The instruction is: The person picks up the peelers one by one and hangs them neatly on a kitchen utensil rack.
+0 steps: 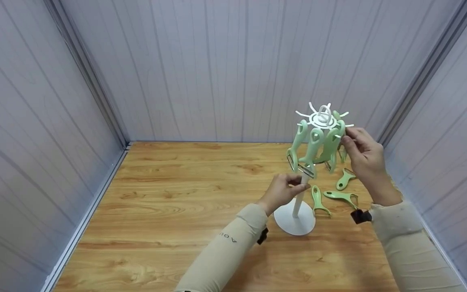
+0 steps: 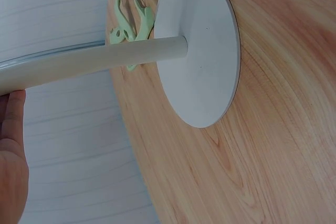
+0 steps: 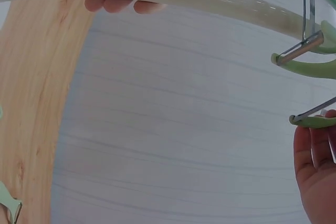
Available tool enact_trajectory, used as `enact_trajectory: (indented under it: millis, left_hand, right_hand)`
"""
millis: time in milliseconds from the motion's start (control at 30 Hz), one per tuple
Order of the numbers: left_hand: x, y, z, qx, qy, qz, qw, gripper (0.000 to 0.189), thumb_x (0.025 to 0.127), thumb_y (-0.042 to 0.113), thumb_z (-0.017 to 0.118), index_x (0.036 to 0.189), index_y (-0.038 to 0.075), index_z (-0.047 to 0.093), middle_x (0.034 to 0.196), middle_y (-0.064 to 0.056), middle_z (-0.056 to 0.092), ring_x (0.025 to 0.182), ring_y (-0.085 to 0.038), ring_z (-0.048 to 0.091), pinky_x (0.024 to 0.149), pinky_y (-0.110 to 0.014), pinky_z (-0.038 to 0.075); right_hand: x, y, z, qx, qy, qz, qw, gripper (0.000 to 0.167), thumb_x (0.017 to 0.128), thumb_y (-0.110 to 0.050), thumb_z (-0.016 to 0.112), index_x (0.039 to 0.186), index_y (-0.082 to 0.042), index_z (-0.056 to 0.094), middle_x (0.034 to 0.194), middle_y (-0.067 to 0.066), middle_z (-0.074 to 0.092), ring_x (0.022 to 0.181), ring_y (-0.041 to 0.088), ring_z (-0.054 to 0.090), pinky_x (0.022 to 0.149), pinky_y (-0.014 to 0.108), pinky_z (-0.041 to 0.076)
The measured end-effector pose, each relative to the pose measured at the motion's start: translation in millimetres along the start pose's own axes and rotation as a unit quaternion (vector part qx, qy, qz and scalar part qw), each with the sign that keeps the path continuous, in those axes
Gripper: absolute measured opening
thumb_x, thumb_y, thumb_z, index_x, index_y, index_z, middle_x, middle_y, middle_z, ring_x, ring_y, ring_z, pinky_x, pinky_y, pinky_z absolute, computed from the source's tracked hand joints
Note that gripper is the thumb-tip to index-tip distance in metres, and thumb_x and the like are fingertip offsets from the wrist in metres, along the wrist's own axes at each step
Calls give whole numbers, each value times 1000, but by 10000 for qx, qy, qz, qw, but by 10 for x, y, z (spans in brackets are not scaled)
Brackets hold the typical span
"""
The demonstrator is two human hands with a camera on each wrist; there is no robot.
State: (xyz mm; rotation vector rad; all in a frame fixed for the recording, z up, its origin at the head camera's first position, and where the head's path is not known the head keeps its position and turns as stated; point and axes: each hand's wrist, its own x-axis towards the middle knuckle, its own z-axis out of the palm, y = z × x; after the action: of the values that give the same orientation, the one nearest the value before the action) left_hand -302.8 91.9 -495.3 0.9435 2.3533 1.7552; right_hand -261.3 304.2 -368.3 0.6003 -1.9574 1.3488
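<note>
A white stand with a ring of hooks [image 1: 322, 119] on top stands at the right of the table. Several green peelers hang from it, one peeler [image 1: 313, 150] facing the head camera. My left hand [image 1: 283, 190] grips the white pole [image 2: 89, 64] below the hanging peelers, above the round base [image 2: 210, 66]. At the right side of the hooks, my right hand [image 1: 365, 152] holds a green peeler [image 3: 315, 121] between thumb and fingers, its blade end downward. Hanging peelers partly hide this one in the head view, and I cannot tell whether it touches a hook.
Loose green peelers lie right of the base: one peeler [image 1: 320, 201] close beside it, another peeler [image 1: 341, 197] further right, and a third peeler [image 1: 345, 179] behind. The wooden table [image 1: 168, 202] meets pale panelled walls [image 1: 225, 73] at the back and sides.
</note>
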Motion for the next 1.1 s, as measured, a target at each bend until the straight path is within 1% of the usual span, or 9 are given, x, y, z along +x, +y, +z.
enact_trajectory:
  millis: [100,200,400,533,633,733,867,933,1100]
  left_hand:
    - [-2,4,-2,-24,-14,44,10000,10,105,12,74,107,5,80,109,-7,84,100,-7,77,86,-20,61]
    - [-4,9,-8,2,-2,30,10000,10,105,13,74,107,7,81,110,-7,84,101,-10,78,86,-20,62]
    - [-7,13,-21,9,-1,-83,10000,15,105,17,75,110,6,83,108,-8,84,100,-7,76,86,-21,62]
    - [-2,6,-19,-38,-1,33,10000,14,105,16,75,109,5,83,106,-9,83,98,-7,76,86,-21,62]
    - [1,2,-15,-13,9,142,9999,14,104,16,76,107,4,82,104,-10,83,97,-7,76,86,-21,62]
    - [2,3,-12,-28,46,79,10000,16,104,17,77,110,3,82,105,-10,83,97,-7,75,86,-21,61]
    - [5,-2,-4,-40,83,-19,10000,22,103,19,78,117,4,82,108,-9,83,98,-7,75,87,-22,62]
    - [6,-8,2,-29,88,-15,10000,22,103,20,77,119,5,82,108,-8,83,99,-9,75,88,-23,62]
    - [-4,-12,2,97,138,-35,9999,19,103,22,77,115,8,83,107,-5,84,101,-10,76,88,-23,62]
  right_hand:
    - [-14,4,1,103,-38,90,9999,29,109,5,57,133,20,65,118,-17,71,96,0,66,82,11,53]
    - [-28,6,-3,204,-96,100,9997,26,109,6,57,129,20,65,116,-15,72,98,2,68,85,12,55]
    - [-81,-17,-11,405,-232,33,9989,25,105,10,61,129,17,66,114,-8,75,97,8,70,84,15,57]
    - [-126,-67,13,603,-225,-17,9979,29,101,13,66,130,16,67,117,-6,77,101,8,72,89,17,59]
    - [-155,-105,44,544,-177,-119,9983,31,97,16,69,128,16,67,117,-8,77,104,8,73,94,18,58]
    - [-182,-147,78,241,-139,-236,9993,33,92,19,74,125,16,68,117,-14,76,105,5,73,97,18,58]
    - [-215,-205,128,-55,-45,-327,9994,37,84,24,79,118,16,68,113,-21,73,99,1,72,95,17,58]
    - [-226,-227,152,-172,14,-389,9991,37,81,25,80,115,16,68,111,-22,73,97,0,71,93,17,58]
    - [-247,-264,189,-302,55,-488,9983,38,78,25,82,113,14,69,109,-22,73,96,0,70,91,16,57]
